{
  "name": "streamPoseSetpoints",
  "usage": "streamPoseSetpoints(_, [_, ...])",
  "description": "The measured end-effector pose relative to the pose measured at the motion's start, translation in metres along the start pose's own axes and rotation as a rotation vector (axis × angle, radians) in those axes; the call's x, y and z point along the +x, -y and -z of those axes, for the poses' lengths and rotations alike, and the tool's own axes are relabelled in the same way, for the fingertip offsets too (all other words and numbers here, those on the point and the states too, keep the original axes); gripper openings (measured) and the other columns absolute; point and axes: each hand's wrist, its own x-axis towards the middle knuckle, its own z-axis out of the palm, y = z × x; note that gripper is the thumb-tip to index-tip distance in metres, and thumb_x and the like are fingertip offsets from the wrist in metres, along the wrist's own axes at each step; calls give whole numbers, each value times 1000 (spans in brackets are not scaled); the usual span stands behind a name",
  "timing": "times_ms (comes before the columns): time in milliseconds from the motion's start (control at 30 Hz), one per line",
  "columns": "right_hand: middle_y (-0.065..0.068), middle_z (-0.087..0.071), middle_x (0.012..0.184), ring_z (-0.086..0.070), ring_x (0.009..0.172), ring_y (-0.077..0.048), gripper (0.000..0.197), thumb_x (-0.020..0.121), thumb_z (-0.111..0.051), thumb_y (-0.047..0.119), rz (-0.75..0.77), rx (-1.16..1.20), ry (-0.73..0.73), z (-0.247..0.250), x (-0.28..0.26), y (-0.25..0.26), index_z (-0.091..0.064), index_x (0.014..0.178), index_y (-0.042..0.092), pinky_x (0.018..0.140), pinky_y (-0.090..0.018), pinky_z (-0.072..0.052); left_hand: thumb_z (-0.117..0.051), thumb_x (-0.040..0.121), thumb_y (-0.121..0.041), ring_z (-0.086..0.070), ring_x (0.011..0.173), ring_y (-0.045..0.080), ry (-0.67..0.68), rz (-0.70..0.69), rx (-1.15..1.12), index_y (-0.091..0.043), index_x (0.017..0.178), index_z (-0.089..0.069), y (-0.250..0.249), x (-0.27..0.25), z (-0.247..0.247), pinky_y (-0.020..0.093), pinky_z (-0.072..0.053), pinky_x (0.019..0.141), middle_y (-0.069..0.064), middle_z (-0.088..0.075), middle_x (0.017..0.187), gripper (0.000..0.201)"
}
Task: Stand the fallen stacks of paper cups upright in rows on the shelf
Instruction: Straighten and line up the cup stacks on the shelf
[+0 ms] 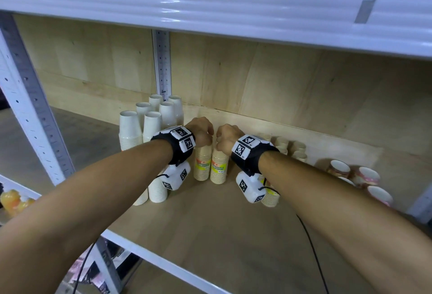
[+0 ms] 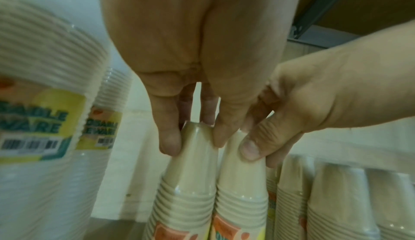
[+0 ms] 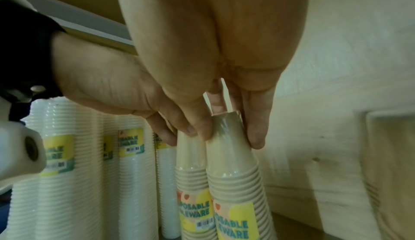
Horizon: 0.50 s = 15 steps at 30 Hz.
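Two wrapped tan cup stacks stand upright side by side mid-shelf, the left stack [image 1: 202,165] and the right stack [image 1: 219,167], each with a yellow label. My left hand [image 1: 203,130] pinches the top of the left stack [image 2: 193,155] from above. My right hand [image 1: 226,136] pinches the top of the right stack [image 3: 231,155] the same way. In the left wrist view the right hand's thumb [image 2: 256,144] presses the neighbouring stack [image 2: 242,178]. Both stacks touch along their sides.
Several tall white cup stacks [image 1: 152,125] stand upright at the left. More tan stacks [image 1: 289,149] stand behind my right wrist, and patterned cup stacks [image 1: 360,179] sit at the far right. The wooden shelf board [image 1: 210,235] lies in front, under the white upper shelf [image 1: 210,1].
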Motion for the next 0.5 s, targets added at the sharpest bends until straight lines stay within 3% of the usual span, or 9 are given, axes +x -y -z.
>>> streamPoseSetpoints(133, [-12,-65,115,-64,97,-26,39,83,-69,19,7,-30,35,17,-27,2,-62,119,8,79,-30,-52,-72,84,-11,-61,105,25,86,-7,9,-7,116,-69,-14,-11,11,29,-49,77,9,-62,120,33])
streamPoseSetpoints(200, [-11,-66,114,-65,97,-26,38,82,-71,16,5,-62,54,26,-41,2,-64,117,5,73,-27,-47,-73,84,-9,-64,92,25,142,-7,-11,-5,111,-70,-21,-17,14,33,-55,76,12,-65,114,27])
streamPoseSetpoints(300, [-9,-65,116,-64,103,-25,38,83,-72,16,-26,-95,63,38,-62,2,-63,118,6,74,-26,-48,-74,83,-9,-64,78,21,211,-30,-44,-7,107,-70,-31,-25,15,28,-57,61,11,-67,107,25])
streamPoseSetpoints(500, [-9,-65,114,-65,101,-26,46,79,-76,26,-80,-98,83,55,-98,-16,-62,118,8,88,-37,-56,-76,80,-13,-66,86,18,287,-74,-52,-14,106,-70,-64,-44,12,20,-52,52,1,-64,101,26])
